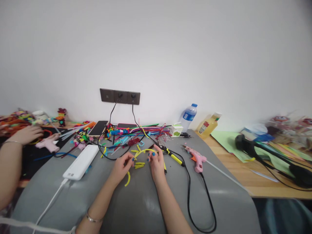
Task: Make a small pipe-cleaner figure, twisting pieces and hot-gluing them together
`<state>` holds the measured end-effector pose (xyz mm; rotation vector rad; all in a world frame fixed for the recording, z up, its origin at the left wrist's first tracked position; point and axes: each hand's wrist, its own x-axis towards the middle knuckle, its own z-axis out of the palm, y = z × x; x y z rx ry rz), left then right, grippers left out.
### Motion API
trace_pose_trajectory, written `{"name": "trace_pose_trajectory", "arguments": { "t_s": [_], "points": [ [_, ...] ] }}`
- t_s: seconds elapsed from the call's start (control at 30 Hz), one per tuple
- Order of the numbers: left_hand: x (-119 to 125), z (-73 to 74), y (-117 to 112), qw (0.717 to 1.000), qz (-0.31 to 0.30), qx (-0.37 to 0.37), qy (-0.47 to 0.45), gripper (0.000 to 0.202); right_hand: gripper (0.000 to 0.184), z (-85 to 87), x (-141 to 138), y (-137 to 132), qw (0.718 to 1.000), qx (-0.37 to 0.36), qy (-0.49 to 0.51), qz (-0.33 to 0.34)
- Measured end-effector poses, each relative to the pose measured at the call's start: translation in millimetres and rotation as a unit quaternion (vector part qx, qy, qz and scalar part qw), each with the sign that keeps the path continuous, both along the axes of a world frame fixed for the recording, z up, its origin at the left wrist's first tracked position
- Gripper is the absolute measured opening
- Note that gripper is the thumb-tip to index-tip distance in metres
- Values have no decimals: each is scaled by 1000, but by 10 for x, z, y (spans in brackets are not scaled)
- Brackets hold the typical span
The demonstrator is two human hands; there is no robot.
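A fuzzy yellow pipe cleaner, bent into an arch with short side bits, spans the space between my hands. Its left part is pinched in the fingers of my left hand, and a curved yellow tail hangs below that hand. My right hand has its fingertips closed on the right end. Short cut yellow pieces lie on the grey table between the hands. Pliers with yellow and black handles rest just right of my right hand, partly hidden behind it.
A pink glue gun lies to the right, its black cord looping toward me. Left stands a white power bank with a cable. Pipe cleaners pile along the wall near a water bottle. Another person's hand is far left.
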<state>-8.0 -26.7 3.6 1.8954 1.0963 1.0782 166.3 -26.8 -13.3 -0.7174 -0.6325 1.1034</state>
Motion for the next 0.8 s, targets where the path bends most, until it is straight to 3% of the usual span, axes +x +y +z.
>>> {"name": "trace_pose_trajectory", "arguments": {
  "t_s": [0.23,0.4,0.53,0.67,0.8],
  "points": [
    [6,-27,5,1000,-11,-2,1,19,23,1,127,-16,987,-45,96,123],
    [-11,24,-35,998,-48,1,28,27,29,31,119,-75,979,-57,134,146],
    [-8,34,-55,995,-78,3,59,22,31,82,76,-89,975,-75,105,182],
    [25,9,-44,991,-81,21,107,37,35,137,78,-76,978,-72,71,183],
    [48,19,-29,987,-88,34,131,36,41,162,103,-53,982,-49,73,169]
  ]
}}
